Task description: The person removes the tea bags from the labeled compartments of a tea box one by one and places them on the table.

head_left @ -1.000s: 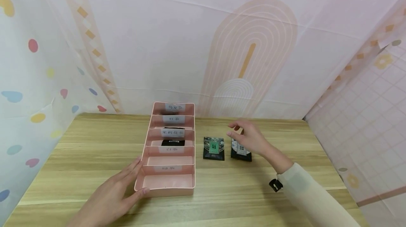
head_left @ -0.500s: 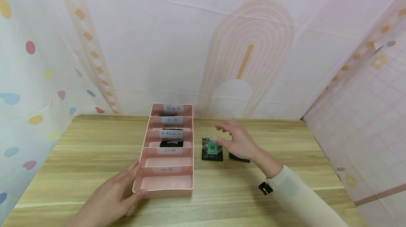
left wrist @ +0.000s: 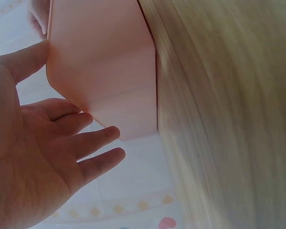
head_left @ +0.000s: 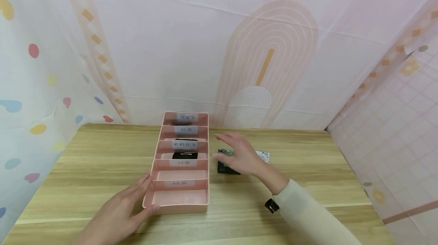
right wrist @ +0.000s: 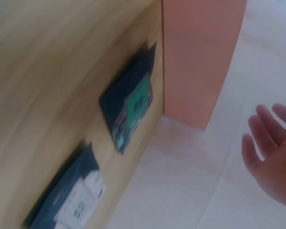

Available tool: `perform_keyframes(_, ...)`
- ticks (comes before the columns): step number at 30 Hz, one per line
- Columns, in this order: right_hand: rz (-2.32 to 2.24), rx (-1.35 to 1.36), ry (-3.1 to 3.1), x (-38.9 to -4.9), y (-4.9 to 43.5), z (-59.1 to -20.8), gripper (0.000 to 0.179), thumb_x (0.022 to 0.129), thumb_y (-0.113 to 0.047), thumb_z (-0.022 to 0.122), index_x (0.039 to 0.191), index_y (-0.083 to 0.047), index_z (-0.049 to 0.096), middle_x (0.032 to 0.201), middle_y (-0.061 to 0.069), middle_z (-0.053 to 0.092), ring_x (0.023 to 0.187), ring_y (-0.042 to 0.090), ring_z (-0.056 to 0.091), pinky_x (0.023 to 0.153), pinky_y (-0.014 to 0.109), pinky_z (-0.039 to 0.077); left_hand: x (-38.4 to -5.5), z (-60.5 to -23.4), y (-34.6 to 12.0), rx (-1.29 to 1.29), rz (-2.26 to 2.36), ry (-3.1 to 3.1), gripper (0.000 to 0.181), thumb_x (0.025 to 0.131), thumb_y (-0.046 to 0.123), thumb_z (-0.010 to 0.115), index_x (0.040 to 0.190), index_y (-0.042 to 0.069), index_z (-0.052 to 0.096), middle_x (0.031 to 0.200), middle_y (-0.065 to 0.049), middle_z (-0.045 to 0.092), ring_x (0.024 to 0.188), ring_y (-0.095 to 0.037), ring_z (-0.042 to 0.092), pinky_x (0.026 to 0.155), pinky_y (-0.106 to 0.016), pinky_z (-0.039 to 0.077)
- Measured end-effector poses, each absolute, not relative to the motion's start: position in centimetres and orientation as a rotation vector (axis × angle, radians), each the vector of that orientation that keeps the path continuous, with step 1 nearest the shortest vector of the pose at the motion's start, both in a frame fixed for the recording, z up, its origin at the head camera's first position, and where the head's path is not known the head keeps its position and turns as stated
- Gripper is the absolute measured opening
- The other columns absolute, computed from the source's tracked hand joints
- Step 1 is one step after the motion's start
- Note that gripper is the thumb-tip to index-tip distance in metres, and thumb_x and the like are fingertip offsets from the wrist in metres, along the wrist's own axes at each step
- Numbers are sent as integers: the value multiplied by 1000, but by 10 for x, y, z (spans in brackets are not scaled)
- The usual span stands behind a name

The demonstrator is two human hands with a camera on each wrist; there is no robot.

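Note:
A long pink divided box [head_left: 179,198] stands on the table, its compartments marked with white labels in Chinese characters. My left hand [head_left: 119,209] rests at its near left corner, thumb on the front rim and fingers along the side; the left wrist view shows those fingers [left wrist: 97,140] fairly straight. Just right of the box, my right hand [head_left: 242,155] hovers with fingers spread and nothing in them. Below it lies a dark tea sachet with a green label [right wrist: 137,101], partly covered in the head view. A second sachet, white-labelled [right wrist: 81,202], lies to its right, partly behind the hand.
One middle compartment holds a black packet [head_left: 184,156]; dark edges show in the two compartments behind it. A patterned cloth [head_left: 191,66] hangs behind the wooden table [head_left: 301,150] and on both sides. A black strap piece [head_left: 272,206] sits at the right sleeve.
My right hand has moved left, from over the white-labelled sachet to over the green-labelled one, near the box. My left hand and the box stay put.

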State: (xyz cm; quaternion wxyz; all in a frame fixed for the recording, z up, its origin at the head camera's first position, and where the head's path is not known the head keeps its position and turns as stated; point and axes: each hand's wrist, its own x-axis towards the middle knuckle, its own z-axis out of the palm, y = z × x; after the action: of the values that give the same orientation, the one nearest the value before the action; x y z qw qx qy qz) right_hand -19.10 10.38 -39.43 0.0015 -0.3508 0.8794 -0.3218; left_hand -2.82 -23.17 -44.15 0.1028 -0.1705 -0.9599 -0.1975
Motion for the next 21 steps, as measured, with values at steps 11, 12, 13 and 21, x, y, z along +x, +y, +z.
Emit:
perform_keyframes(11, -919, -1146, 2691, -190, 70, -403, 69, 100, -35, 72, 159, -11, 46, 158, 18, 49, 147, 37, 43, 120, 55, 35, -28, -441, -231, -504, -574, -2830, 78, 92, 46, 79, 150, 0, 55, 157, -14, 51, 130, -33, 62, 96, -55, 54)
perform_keyframes(12, -921, -1139, 2684, -190, 68, -404, 68, 100, -35, 72, 159, -12, 46, 158, 16, 49, 148, 36, 43, 120, 54, 35, -28, -441, -231, -503, -575, -2833, 78, 93, 46, 79, 150, 0, 55, 158, -13, 51, 130, -33, 62, 97, -55, 54)
perform_keyframes(13, -927, -1132, 2677, -189, 65, -404, 68, 100, -35, 72, 159, -13, 46, 158, 15, 49, 147, 34, 43, 120, 53, 35, -28, -441, -231, -502, -576, -2837, 78, 93, 47, 79, 150, 0, 55, 158, -13, 51, 130, -33, 62, 97, -55, 54)
perform_keyframes(21, -946, -1087, 2647, -183, 46, -410, 66, 101, -36, 71, 159, -16, 47, 160, 11, 48, 148, 29, 43, 120, 50, 37, -27, -439, -230, -506, -585, -2851, 77, 94, 46, 78, 150, 0, 55, 159, -14, 49, 130, -34, 61, 98, -56, 53)
